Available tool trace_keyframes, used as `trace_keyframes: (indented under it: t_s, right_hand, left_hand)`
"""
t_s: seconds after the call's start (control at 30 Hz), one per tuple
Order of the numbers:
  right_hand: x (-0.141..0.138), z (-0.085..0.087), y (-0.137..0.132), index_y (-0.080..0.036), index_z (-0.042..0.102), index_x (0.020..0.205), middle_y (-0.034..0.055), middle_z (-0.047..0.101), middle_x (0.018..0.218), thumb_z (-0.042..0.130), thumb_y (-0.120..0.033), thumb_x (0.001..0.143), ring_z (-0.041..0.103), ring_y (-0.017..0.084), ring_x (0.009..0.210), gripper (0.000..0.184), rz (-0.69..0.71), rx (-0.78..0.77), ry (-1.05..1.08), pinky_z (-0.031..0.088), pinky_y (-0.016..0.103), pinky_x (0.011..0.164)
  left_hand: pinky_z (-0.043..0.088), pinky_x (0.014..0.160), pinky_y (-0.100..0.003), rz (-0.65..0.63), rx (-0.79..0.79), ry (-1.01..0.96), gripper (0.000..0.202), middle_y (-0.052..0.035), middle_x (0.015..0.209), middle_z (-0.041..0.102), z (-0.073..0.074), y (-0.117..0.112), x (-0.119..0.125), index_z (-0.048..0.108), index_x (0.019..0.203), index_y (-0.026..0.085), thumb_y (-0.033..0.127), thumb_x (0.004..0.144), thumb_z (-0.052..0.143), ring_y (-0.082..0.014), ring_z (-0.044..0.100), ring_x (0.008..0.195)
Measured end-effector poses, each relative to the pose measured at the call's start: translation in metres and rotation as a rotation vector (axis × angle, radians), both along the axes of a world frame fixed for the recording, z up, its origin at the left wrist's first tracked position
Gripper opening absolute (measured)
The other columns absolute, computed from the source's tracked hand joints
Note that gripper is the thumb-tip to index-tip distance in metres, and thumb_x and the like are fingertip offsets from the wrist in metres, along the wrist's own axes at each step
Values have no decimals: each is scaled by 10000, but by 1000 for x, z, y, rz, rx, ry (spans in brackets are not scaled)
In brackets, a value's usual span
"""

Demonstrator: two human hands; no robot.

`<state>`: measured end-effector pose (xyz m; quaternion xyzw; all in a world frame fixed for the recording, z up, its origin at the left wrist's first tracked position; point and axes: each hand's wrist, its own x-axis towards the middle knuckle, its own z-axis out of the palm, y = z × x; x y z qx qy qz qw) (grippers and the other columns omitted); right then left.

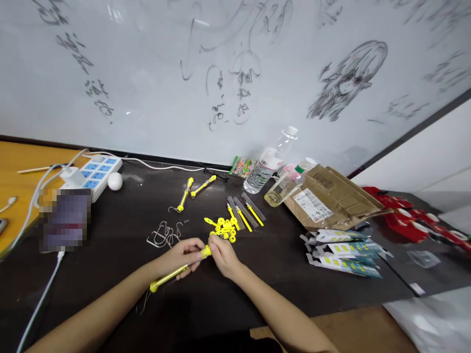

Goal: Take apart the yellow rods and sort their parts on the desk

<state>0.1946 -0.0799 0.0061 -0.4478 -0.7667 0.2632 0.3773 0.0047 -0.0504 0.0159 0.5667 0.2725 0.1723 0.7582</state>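
A spring scale (170, 278) with a clear tube and yellow ends lies slantwise across my two hands, a thin metal hook hanging from its lower left end. My left hand (186, 255) is closed around the upper part of the tube. At the upper right end, my right hand (223, 255) pinches the yellow end piece (206, 252), which is partly covered by fingers. Just beyond the hands lies a pile of small yellow plastic parts (223, 226). Bent metal hooks (165, 235) lie tangled to the left. Clear tubes with yellow inner rods (243, 214) lie behind the pile.
Two spring scales (186, 195) lie farther back. A water bottle (262, 169), a cup (281, 189), a cardboard box (324, 196) and flattened cartons (344, 252) stand or lie right. On the left are a power strip (103, 171), a white ball (115, 181) and a cabled phone.
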Motion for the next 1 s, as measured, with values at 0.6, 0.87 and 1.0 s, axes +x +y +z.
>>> trace_keyframes:
  t_s: [0.6,0.87,1.0]
  right_hand:
    - [-53,20,99,-184,554,880,51,565,864,473,-93,865,516,179,847,123,70,311,-759,427,291,756]
    - [56,14,38,-192,499,816,7,519,762,546,-213,810,505,144,697,51,-333,189,-84,422,266,655]
    - [79,-3,7,-185,565,783,8,487,746,597,-259,786,476,143,671,80,-343,151,-129,416,266,632]
  left_hand:
    - [366,332,-153,-213,117,35,426,46,588,571,1,7,-1,515,1003,170,505,773,639,-49,447,335]
    - [356,314,-145,65,205,11,425,49,585,553,-3,14,1,507,968,178,556,790,583,-54,457,334]
    - [361,321,-142,42,239,77,427,48,592,551,-4,15,2,513,970,177,558,790,580,-50,457,339]
